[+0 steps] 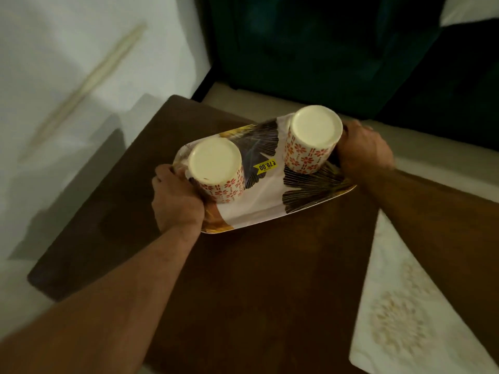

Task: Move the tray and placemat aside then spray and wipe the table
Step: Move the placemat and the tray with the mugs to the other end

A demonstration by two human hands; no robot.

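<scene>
A white tray point(267, 201) with dark and gold leaf prints and a yellow price sticker is over the dark brown table point(243, 279). Two upturned cups with red flower patterns stand on it, one at the left point(216, 168) and one at the right point(313, 139). My left hand point(175, 198) grips the tray's left end. My right hand point(361, 149) grips its right end. A white placemat point(405, 314) with a beige round pattern lies at the table's right side, partly under my right forearm.
A dark green upholstered chair point(324, 49) stands behind the table. A pale floor point(54, 103) lies to the left, with a light stick-like streak on it. The picture is blurred by motion.
</scene>
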